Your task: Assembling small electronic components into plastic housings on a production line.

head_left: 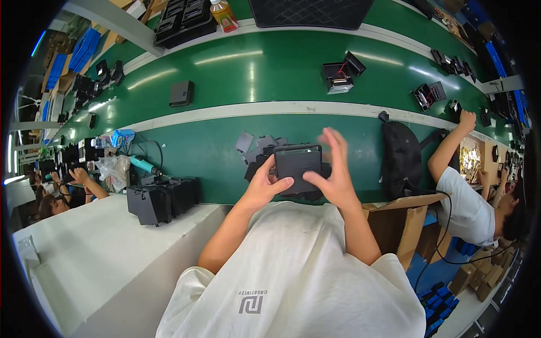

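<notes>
Above the near edge of the green workbench, my left hand grips a black box-shaped plastic housing by its left side, thumb on the front face. My right hand is at the housing's right side, its fingers spread and slightly blurred. Its thumb reaches over the lower right of the face; whether it presses there I cannot tell. Behind and to the left of the housing lie several loose dark grey plastic pieces, partly hidden by my left hand and the housing.
To the left are a teal electric screwdriver and black housings by a white foam block. A black backpack and a cardboard box sit right. Beyond, a green conveyor carries a grey box and an open wired unit. Co-workers flank me.
</notes>
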Demonstrator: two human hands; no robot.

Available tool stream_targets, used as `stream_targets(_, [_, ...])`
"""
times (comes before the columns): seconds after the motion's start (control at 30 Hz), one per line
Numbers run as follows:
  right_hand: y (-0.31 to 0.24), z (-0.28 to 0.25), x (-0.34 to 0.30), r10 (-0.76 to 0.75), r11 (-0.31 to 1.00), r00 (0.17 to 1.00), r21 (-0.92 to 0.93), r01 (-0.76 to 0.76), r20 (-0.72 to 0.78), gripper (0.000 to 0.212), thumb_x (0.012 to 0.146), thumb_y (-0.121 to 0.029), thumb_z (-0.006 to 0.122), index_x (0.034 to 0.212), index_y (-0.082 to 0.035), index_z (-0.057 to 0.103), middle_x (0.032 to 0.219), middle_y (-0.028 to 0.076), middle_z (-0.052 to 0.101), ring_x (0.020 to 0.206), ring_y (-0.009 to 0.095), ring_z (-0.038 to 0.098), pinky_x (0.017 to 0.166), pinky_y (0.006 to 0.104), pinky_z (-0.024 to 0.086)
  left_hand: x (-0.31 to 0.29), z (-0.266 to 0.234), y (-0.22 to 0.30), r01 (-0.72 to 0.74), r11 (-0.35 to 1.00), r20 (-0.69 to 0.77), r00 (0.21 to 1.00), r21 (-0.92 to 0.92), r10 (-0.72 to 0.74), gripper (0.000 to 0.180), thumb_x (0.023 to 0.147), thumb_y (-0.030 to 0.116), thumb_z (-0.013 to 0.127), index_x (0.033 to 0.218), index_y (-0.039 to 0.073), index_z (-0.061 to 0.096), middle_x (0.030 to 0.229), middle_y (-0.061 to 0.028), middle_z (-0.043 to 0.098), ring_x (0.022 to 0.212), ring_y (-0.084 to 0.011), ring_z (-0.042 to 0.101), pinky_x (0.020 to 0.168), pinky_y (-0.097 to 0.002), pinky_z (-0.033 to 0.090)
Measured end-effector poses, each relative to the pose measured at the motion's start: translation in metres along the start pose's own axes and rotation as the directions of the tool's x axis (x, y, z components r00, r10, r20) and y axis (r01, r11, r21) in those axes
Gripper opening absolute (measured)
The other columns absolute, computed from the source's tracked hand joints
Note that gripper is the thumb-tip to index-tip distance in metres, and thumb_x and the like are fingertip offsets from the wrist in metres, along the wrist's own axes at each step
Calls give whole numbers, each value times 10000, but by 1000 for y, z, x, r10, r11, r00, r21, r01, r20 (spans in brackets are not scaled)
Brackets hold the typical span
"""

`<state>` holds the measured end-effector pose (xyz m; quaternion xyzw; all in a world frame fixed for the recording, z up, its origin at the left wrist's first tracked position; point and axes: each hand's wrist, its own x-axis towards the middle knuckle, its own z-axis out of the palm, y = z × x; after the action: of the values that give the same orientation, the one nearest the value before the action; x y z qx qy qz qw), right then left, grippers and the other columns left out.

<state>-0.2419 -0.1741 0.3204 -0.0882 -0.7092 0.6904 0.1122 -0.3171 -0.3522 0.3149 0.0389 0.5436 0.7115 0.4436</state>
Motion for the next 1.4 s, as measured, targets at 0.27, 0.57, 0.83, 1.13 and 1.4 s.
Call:
stream_targets(0.27, [32, -20, 56, 270, 961, 949, 15, -276, 162, 611, 853, -82, 647, 1401, -18, 382, 1324, 152, 496, 1142, 258, 511, 1021, 354, 377, 56, -31, -4, -70, 997, -89, 993, 17, 72, 530, 808, 0, 682, 1302, 4, 489, 1136, -137, 581, 937, -212, 608, 796, -289, 539])
stream_targets(0.57, [134, -143, 245, -51, 464, 930, -833, -302, -365, 311, 826, -196, 667, 1086, -46, 586, 1164, 108, 594, 1001, 300, 578, 808, 411, 500, 208, -114, 24, -143, 986, -410, 897, 84, 165, 534, 879, 122, 669, 1282, -29, 353, 1172, -221, 497, 962, -314, 604, 775, -395, 579])
stream_targets(0.83, [132, -54, 227, -419, 256, 906, -965, 51, -63, 276, 734, -122, 678, 966, -88, 533, 1141, 54, 561, 1157, 275, 512, 840, 452, 465, 260, -182, 8, 363, 449, -575, 572, 817, 584, 430, 914, 211, 604, 1273, 3, 491, 1284, -194, 473, 1023, -278, 583, 888, -392, 469])
stream_targets(1.13, [93, -16, 200, -188, 521, 981, -843, 135, 41, 457, 611, -140, 738, 990, -106, 485, 1325, 43, 489, 1323, 332, 376, 947, 493, 385, 220, -116, 49, -295, 661, -227, 779, 691, 584, 452, 951, 374, 499, 1277, 64, 539, 1194, -153, 592, 994, -297, 585, 852, -369, 472])
stream_targets(1.4, [-15, -9, 67, -180, 471, 842, -707, 527, 508, 469, 623, -113, 755, 1016, -87, 499, 1426, 101, 411, 1309, 323, 408, 1037, 488, 346, 116, -89, 15, 470, 847, 91, 882, -247, -462, 436, 979, 431, 484, 1253, 99, 549, 1173, -121, 615, 826, -170, 652, 631, -281, 540])
